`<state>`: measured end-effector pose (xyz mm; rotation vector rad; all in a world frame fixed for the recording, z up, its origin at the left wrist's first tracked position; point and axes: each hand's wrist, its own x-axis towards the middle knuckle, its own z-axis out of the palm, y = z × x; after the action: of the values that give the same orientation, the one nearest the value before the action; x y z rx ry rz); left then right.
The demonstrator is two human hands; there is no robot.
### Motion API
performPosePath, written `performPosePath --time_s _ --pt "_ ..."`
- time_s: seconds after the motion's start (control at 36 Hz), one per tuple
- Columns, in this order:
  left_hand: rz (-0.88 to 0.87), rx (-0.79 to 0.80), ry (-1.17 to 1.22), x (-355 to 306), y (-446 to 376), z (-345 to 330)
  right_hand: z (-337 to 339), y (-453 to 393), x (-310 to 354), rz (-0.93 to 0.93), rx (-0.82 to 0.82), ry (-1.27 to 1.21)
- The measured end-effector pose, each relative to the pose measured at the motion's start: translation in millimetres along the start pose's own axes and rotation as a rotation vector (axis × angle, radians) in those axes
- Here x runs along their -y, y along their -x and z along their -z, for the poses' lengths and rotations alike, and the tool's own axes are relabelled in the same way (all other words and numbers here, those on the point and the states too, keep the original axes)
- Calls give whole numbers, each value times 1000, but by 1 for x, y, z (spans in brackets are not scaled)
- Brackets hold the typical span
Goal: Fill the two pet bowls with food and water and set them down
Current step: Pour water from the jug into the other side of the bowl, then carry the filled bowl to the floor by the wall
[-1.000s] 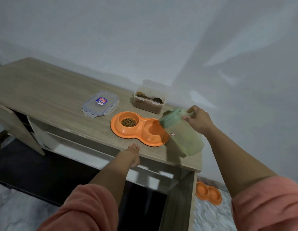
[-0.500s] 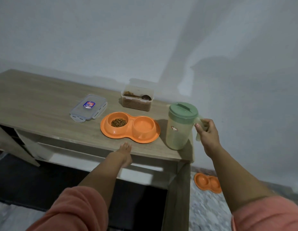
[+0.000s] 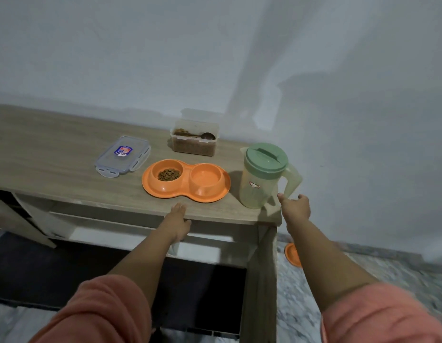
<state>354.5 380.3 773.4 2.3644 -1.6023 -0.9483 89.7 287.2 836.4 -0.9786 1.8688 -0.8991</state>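
Wooden counter (image 3: 54, 154) carries the double pet bowl (image 3: 186, 180), kibble at 9 o'clock, water at 3. Pitcher (image 3: 263, 175) stands upright beside it; right hand (image 3: 296, 205), fingers loosely spread, holds nothing. Left hand (image 3: 178, 222) braces flat on the edge.

A room in a home: a wooden cabinet (image 3: 66, 154) stands against a plain painted wall (image 3: 215, 58) on a marbled tile floor (image 3: 363, 273), and an orange double pet bowl (image 3: 186, 180) (kibble in one side) sits beside a food tub (image 3: 194, 141) and a plastic water jug (image 3: 263, 175).
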Motion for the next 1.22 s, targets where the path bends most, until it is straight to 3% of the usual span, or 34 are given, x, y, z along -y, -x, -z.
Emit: performPosePath --time_s 0.08,0.22,0.47,0.72,0.97,1.22 --pt "15 -71 100 5 4 -1 -11 8 -7 -149 -5 32" --pt "70 -221 350 9 8 10 -39 23 -16 -228 128 16" --pt "193 -435 468 40 -8 49 -104 35 -17 -248 297 -43" --pt "371 -356 407 65 -60 88 -147 42 18 -181 165 93" --pt "314 -216 326 70 -100 109 -186 41 39 -266 41 93" --pt "319 -232 370 76 -106 109 -196 57 46 -346 -67 75"
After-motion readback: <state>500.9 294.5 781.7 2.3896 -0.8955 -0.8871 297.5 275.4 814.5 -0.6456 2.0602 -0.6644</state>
